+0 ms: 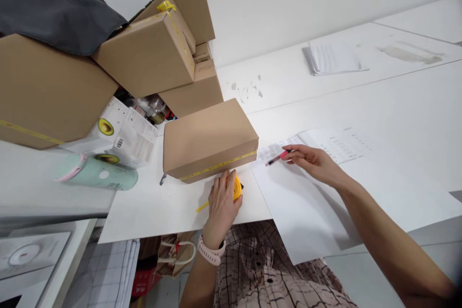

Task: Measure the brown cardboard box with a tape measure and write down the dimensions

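My left hand is closed around a yellow tape measure on the white table, close to the near side of a brown cardboard box. A short yellow strip shows on the other side of that hand. Yellow tape with markings runs along the box's front face. Between the fingers of my right hand is a pink and black pen, its tip over a large white sheet of paper. Printed tables show faintly near the sheet's far edge.
Stacked cardboard boxes and a dark cloth fill the back left. Below them are a white carton with avocado pictures and a mint green bottle. A small pen lies beside the box. A paper stack sits farther back.
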The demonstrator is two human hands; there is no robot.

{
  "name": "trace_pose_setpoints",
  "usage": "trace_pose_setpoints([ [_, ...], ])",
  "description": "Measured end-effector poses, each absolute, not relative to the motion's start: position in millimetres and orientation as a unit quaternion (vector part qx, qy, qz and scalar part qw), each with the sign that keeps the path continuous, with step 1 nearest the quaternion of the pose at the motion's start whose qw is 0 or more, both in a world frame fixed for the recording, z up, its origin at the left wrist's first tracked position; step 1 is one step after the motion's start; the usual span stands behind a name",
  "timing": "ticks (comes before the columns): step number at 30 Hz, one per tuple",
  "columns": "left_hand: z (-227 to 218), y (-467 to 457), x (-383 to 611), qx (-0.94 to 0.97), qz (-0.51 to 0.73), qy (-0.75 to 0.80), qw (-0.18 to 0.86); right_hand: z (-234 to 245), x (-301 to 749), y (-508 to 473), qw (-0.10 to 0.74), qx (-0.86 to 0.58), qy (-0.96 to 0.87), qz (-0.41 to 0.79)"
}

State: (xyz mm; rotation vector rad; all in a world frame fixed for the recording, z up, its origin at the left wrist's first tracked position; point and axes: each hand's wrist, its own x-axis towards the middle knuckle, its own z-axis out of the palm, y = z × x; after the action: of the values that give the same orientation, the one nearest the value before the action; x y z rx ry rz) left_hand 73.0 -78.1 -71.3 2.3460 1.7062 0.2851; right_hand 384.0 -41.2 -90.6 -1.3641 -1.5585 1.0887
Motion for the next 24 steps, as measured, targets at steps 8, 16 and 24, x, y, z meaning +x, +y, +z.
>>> trace_pose_setpoints([
  [8,-76.7,-101.0,138.0,0.844,0.241,0.474,0.068,-77.5,371.7,-25.7,0.516,-0.597,-0.492,0.368],
  [16,-106.8,-77.4,204.6,0.879,0.084,0.447,0.139,-98.5,350.5,0.1,0.499,-0.528,-0.465,0.506],
  [24,-110.8,-71.2,199.3,0.877,0.090,0.447,0.149,-108.8,353.8,-6.8,0.498,-0.562,-0.486,0.447],
])
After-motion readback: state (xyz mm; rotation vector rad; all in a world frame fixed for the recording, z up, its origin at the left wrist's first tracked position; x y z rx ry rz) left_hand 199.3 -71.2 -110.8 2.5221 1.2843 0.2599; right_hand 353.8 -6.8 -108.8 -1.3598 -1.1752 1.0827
